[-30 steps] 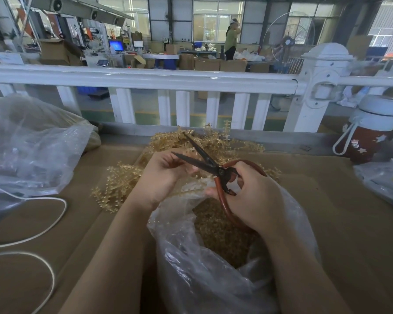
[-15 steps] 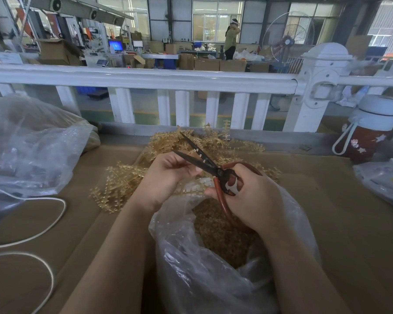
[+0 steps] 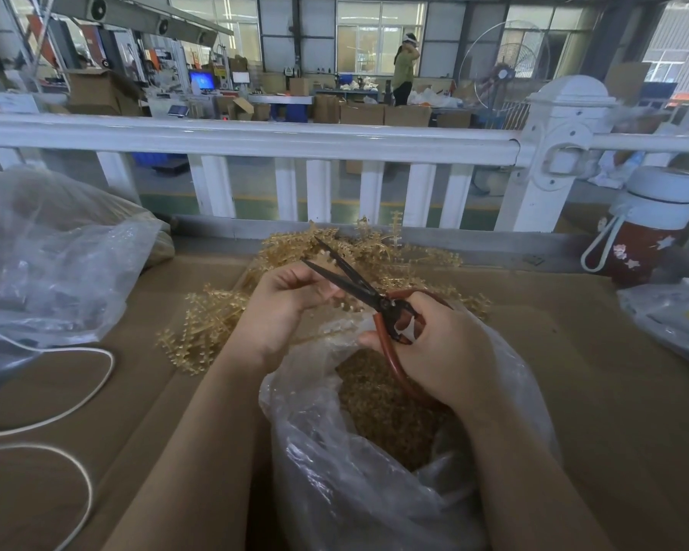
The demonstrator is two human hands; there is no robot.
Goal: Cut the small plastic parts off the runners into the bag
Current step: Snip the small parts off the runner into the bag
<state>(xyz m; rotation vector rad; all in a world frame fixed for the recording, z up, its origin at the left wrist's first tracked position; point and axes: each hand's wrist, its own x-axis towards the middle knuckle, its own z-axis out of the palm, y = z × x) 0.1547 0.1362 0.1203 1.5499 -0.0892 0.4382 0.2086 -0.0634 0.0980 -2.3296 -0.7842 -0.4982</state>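
My right hand (image 3: 440,347) grips the red handles of black-bladed scissors (image 3: 351,282), whose blades are parted and point up-left. My left hand (image 3: 285,308) pinches a thin tan runner (image 3: 345,305) with small parts on it, held between the blades just over the bag. The clear plastic bag (image 3: 359,483) stands open under both hands, with a mass of cut tan parts (image 3: 378,399) inside. A heap of uncut tan runners (image 3: 215,316) lies on the cardboard behind and left of my hands.
Brown cardboard (image 3: 593,391) covers the table. A large crumpled clear bag (image 3: 52,268) sits at left, with a white cord (image 3: 92,375) looping below it. A red bottle with white lid (image 3: 649,228) stands at right by another bag (image 3: 677,316). A white railing (image 3: 255,137) runs behind.
Both hands have risen slightly with the scissors and runner. The blades stay parted. The person in the background has shifted a little.
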